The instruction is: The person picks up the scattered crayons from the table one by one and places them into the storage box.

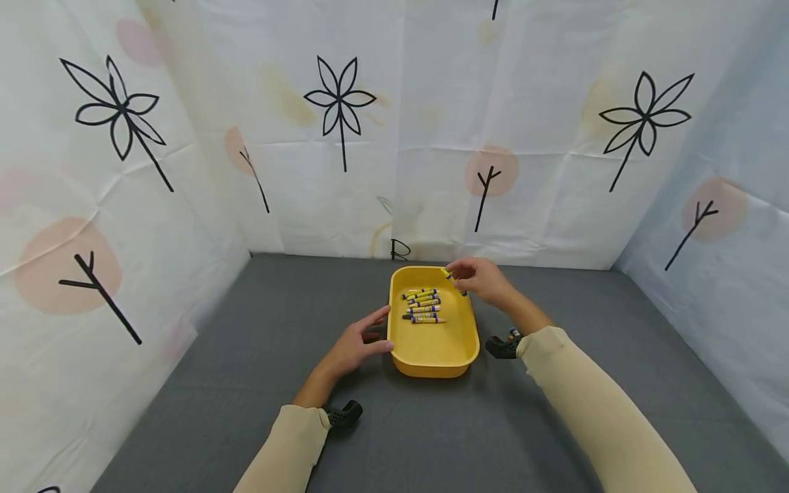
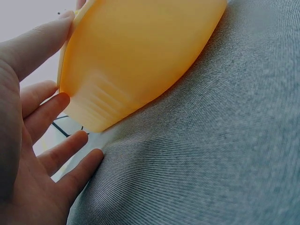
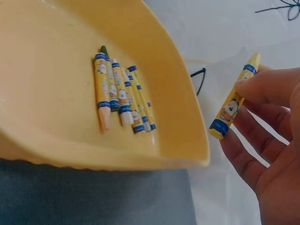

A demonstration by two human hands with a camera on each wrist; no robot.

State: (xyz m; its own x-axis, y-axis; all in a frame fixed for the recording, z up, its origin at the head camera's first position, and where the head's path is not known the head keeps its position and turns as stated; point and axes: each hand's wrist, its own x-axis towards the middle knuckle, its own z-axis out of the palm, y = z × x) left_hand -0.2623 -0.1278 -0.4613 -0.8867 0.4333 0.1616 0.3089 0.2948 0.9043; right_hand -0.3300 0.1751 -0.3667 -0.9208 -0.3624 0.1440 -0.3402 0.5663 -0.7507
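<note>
A yellow tray [image 1: 434, 349] holds a row of several crayons [image 1: 425, 309] in yellow and blue wrappers, lying side by side. In the right wrist view a peach crayon [image 3: 102, 89] is at the end of that row, beside a dark green one. My right hand [image 1: 483, 281] pinches a yellow crayon [image 3: 232, 98] between thumb and fingers, over the tray's far right corner in the head view. My left hand [image 1: 351, 348] touches the tray's left rim with thumb and fingertips, its fingers spread and fairly straight [image 2: 47, 164].
Dark grey cloth [image 1: 296, 308] covers the table. A white printed curtain [image 1: 431, 137] stands behind and along both sides. Small colourful pieces [image 1: 514, 333] show beside the right wrist, partly hidden by it. Each wrist wears a black camera mount [image 1: 345, 413].
</note>
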